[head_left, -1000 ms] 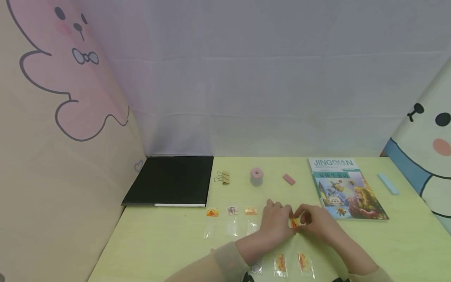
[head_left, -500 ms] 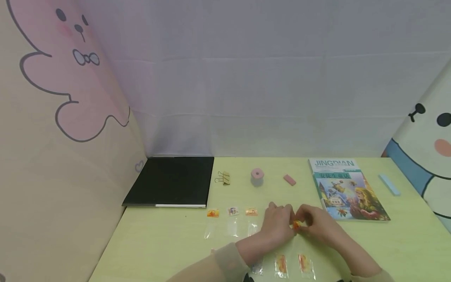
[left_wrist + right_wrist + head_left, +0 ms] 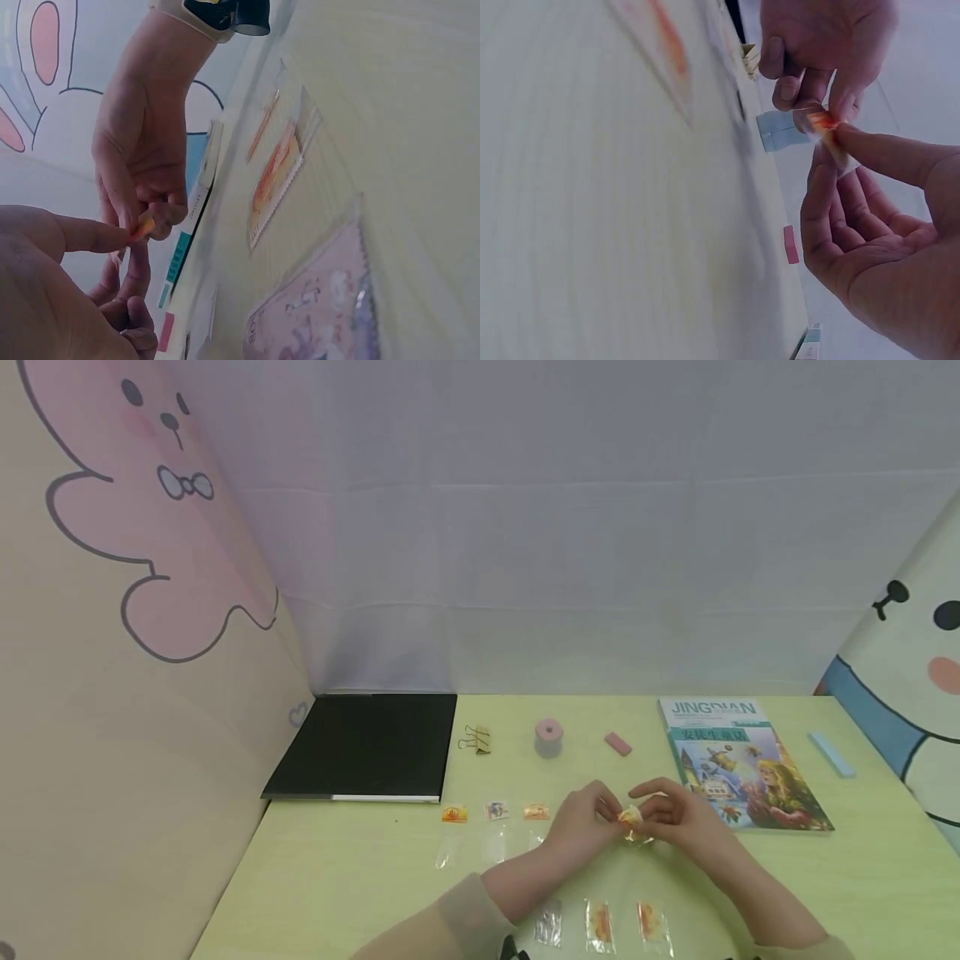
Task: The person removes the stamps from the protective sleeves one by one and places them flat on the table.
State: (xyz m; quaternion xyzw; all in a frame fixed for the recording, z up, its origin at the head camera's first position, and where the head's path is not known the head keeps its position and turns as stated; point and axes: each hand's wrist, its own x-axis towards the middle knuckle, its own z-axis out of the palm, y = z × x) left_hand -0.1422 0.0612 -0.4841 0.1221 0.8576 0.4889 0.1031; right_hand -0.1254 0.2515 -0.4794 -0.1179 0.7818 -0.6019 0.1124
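Observation:
Both hands meet over the table, right of the middle in the head view. Between them is a small orange-and-yellow printed card (image 3: pixel 630 816) with clear plastic film (image 3: pixel 639 837) around its lower side. My left hand (image 3: pixel 583 820) pinches the card's left side with thumb and fingertips. From the other side my right hand (image 3: pixel 684 817) pinches it; in the right wrist view the thumb presses on the clear film (image 3: pixel 843 160) just below the orange print. Fingertips cover part of the card. Nearer me lie several clear sachets, among them an orange one (image 3: pixel 599 925) and a greyish one (image 3: pixel 548 924).
Three small printed cards (image 3: pixel 454 814) lie in a row left of the hands, with clear sleeves (image 3: pixel 497 843) below them. Farther back are a black board (image 3: pixel 367 747), a binder clip (image 3: pixel 477 740), a pink-topped roll (image 3: pixel 549 738), a pink eraser (image 3: pixel 618 744), a book (image 3: pixel 742 768) and a light-blue bar (image 3: pixel 832 755).
The hands have lifted slightly and turned, raising the card. The right index finger has spread up away from it, and clear film now shows below the orange print.

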